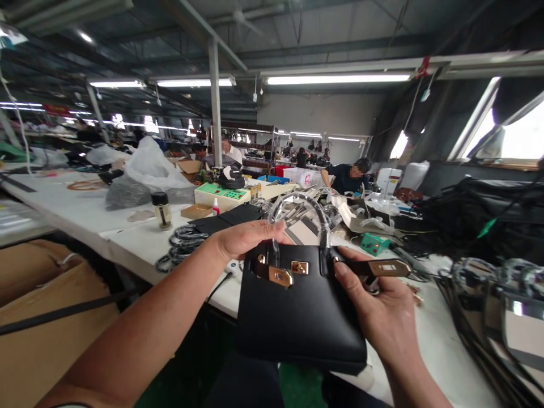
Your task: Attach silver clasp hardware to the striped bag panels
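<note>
A black handbag (297,317) with gold-coloured hardware hangs in front of me above the table's front edge. Its rounded handle (300,198) stands up, wrapped in clear film. My left hand (250,235) grips the upper left of the bag by the handle's base, the thumb lying across the handle and the other fingers mostly hidden. At the upper right edge my right hand (378,294) clasps the bag, thumb in front near a small gold stud. One strap with a gold plate (280,276) lies over the bag's front left; another plated strap (386,267) sticks out rightward above my right hand. Between them sits a turn-lock (300,267).
Film-wrapped handles (182,245) lie on the white table (131,241) beside a dark-capped jar (161,211). Behind are a green-panelled machine (223,194) and a co-worker (351,177). Bag parts (505,306) are piled at right; a cardboard box (51,317) stands lower left.
</note>
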### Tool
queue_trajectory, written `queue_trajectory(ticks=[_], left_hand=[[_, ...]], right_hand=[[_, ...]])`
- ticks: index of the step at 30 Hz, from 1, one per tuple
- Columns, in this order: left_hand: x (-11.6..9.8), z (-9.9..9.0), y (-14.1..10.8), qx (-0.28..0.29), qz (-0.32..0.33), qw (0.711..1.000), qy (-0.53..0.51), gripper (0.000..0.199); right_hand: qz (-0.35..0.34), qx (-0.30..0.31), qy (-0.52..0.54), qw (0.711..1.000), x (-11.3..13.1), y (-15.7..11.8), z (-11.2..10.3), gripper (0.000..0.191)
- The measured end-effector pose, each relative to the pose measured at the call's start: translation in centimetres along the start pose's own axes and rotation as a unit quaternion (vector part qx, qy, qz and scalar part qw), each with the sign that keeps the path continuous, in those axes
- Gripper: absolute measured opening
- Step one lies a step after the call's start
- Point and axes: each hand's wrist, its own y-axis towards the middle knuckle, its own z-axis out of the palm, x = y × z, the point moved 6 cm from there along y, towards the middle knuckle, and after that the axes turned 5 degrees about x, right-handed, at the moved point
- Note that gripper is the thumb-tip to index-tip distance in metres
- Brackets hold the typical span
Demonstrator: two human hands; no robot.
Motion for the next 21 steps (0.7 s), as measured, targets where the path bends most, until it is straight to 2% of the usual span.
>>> queue_trajectory(ticks=[3, 7, 10, 12, 15, 18, 21], left_hand=[[0.7, -0.4, 0.7, 0.019, -0.021, 0.999, -0.032, 0.061], [0.7, -0.8, 1.6, 0.051, 0.002, 0.998, -0.025, 0.072], [0.5, -0.6, 1.9, 0.106, 0.018, 0.994, -0.008, 0.074], [0.5, -0.6, 1.9, 0.118, 0.028, 0.993, -0.003, 0.073], [0.3, -0.7, 1.8, 0.096, 0.029, 0.995, -0.016, 0.071], [-0.3, -1.1, 1.9, 0.043, 0.037, 0.997, -0.056, 0.062], [-1.7, -2.0, 1.8, -0.03, 0.102, 0.985, -0.133, 0.054]], right_hand=[[0.066, 0.015, 0.049, 0.996, -1.3, -0.2, 0.2, 0.055], [0.14, 0.033, 0.1, 0.985, -2.6, 0.0, 0.5, 0.066], [0.162, 0.042, 0.132, 0.977, -2.8, -0.1, 0.8, 0.07], [0.168, 0.047, 0.146, 0.974, -2.9, -0.2, 1.0, 0.071], [0.163, 0.047, 0.145, 0.975, -3.2, 0.0, 0.9, 0.071], [0.111, 0.043, 0.116, 0.986, -3.3, 0.6, 0.2, 0.069], [0.03, -0.019, 0.018, 0.999, -3.2, 0.3, -1.7, 0.062]])
